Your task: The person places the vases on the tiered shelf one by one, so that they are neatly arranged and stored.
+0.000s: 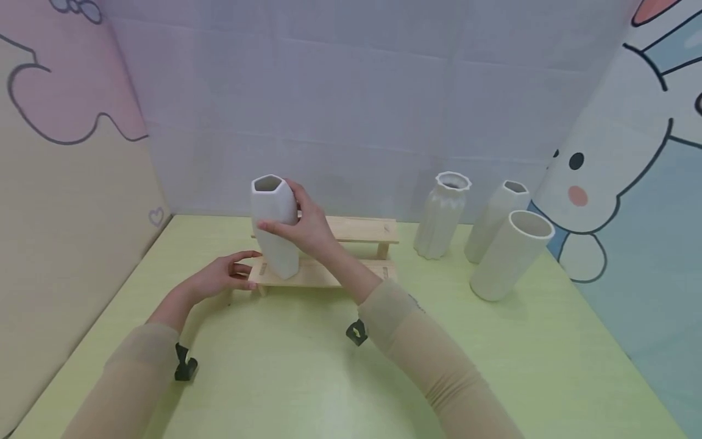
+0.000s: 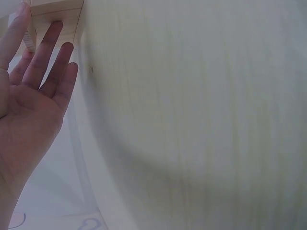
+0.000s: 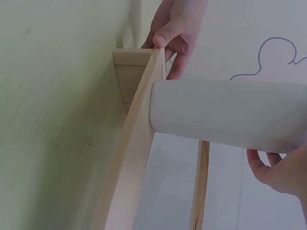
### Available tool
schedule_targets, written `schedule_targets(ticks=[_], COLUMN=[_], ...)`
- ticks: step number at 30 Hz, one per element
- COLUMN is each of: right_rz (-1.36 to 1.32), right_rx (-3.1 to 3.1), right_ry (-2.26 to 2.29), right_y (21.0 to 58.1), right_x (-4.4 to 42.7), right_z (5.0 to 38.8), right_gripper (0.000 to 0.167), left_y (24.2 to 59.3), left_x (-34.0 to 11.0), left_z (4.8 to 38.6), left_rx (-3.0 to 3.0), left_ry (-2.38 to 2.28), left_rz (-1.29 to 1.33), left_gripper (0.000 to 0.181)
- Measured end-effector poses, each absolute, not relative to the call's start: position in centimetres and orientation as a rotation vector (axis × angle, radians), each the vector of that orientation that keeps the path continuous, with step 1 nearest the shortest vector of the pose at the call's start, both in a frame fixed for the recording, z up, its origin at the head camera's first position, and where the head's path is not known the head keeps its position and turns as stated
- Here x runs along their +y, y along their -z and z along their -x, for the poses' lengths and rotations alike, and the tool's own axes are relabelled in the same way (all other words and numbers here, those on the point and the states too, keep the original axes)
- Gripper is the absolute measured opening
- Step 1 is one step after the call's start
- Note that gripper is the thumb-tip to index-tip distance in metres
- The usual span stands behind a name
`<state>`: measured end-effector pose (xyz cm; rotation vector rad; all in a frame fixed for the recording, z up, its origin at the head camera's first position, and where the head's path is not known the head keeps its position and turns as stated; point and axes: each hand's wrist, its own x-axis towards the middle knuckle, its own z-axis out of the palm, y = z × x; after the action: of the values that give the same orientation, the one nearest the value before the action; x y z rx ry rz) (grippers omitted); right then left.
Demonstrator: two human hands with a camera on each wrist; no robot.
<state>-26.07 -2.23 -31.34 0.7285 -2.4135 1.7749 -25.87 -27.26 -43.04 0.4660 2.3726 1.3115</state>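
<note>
In the head view my right hand [image 1: 307, 227] grips a white faceted vase [image 1: 274, 213] with a five-sided mouth, thumb in front and fingers round its far side. The vase is upright, its base on the front lower step of a two-tier wooden rack [image 1: 323, 277], near the left end. My left hand [image 1: 222, 277] holds that left end between thumb and fingers; its other fingers [image 2: 56, 72] stretch loosely beside the rack's leg. From the right wrist, the vase base [image 3: 163, 105] meets the board, with the left thumb [image 3: 163, 38] against the board's end.
On the table to the right stand three more white vases: a ruffled-rim one [image 1: 441, 213], an angular one [image 1: 496, 219] and a plain cylinder [image 1: 510, 256]. The rack's upper step [image 1: 362, 229] runs behind the lower one. A cloth-covered wall [image 1: 340, 110] rises behind the table.
</note>
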Motion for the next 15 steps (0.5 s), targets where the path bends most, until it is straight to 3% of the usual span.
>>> schedule_targets(ticks=[15], right_rz=[-0.779], right_rx=[-2.478], right_ry=[-1.792], right_y=[30.8], right_x=[-0.2], right_z=[25.7], right_gripper=[0.078], left_y=[42.6], left_x=[-27.1], left_z=[25.5], left_rx=[2.384], left_ry=[-1.282], left_rz=[-0.440], left_gripper=[0.080])
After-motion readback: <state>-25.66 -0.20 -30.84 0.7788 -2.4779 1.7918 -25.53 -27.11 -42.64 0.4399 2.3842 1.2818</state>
